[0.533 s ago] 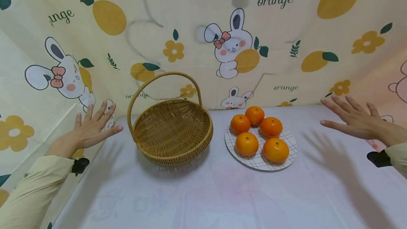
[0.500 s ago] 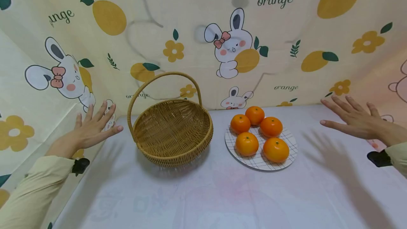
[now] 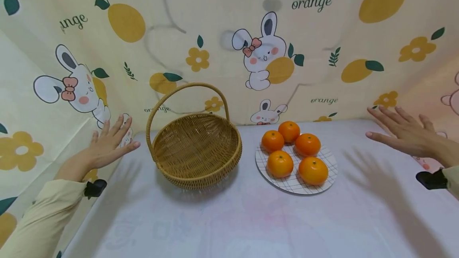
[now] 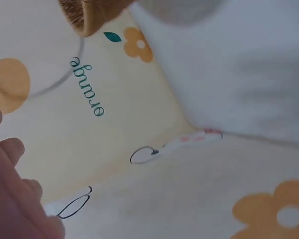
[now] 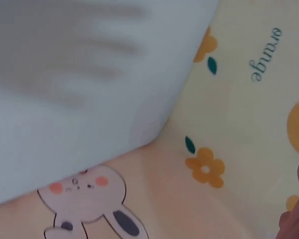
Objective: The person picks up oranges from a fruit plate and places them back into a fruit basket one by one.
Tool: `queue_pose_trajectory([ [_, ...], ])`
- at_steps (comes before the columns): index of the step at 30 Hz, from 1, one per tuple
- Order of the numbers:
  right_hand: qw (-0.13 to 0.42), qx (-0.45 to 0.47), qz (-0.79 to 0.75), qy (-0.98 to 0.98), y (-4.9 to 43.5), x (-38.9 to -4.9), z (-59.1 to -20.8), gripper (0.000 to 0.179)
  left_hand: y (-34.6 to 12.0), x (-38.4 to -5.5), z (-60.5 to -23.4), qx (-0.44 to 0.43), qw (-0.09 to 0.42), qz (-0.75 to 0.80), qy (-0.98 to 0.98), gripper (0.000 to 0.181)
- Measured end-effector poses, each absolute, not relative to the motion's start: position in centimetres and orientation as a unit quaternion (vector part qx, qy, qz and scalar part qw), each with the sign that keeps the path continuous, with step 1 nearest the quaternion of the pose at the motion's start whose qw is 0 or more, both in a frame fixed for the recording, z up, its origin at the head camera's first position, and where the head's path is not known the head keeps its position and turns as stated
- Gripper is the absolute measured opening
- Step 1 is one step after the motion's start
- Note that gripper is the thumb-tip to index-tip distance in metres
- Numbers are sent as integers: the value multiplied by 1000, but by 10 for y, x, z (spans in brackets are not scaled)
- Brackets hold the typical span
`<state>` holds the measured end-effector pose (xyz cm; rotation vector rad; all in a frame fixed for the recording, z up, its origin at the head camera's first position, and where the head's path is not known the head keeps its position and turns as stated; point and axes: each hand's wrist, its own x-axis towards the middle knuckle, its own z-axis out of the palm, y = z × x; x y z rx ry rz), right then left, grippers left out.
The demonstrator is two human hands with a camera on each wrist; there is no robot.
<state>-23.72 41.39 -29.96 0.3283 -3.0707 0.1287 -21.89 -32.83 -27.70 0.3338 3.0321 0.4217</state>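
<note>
My left hand (image 3: 107,145) hovers at the left with fingers spread, beside a brown wicker basket (image 3: 198,178) and apart from it. The basket has a tall arched handle (image 3: 195,85), and its hollow inside shows no contents. On the right, my right hand (image 3: 408,132) is held in the air with its fingers straight and apart, touching nothing. Between the hands, right of the basket, a round white plate with a grid pattern (image 3: 331,166) bears several oranges (image 3: 313,171). In the left wrist view, part of the basket (image 4: 92,15) shows at the top edge.
A white tabletop (image 3: 229,226) spreads under the basket and plate. Behind it and along both sides hangs a cream cloth (image 3: 222,7) printed with rabbits, oranges and flowers. Shadows of both hands fall on the table.
The whole head view has shifted slightly, with the scene a little lower and to the right. Both hands stay spread in the air; basket, plate and oranges keep their places.
</note>
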Motion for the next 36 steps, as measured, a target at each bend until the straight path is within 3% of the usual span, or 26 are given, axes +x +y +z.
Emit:
queue_pose_trajectory([
  [10, 125, 138, 197, -963, 391, -226, -303, 77, -314, -214, -298, 191, -45, 358, 913, 76],
  [16, 152, 134, 291, -935, 367, -218, -309, 66, -296, -208, -316, 173, -75, 466, 865, 69],
  [26, 138, 133, 402, -895, 339, -208, -347, 48, -274, -203, -353, 141, -103, 648, 741, 61],
  [36, 74, 141, 446, -881, 319, -204, -374, 53, -265, -206, -379, 116, -101, 709, 688, 62],
])
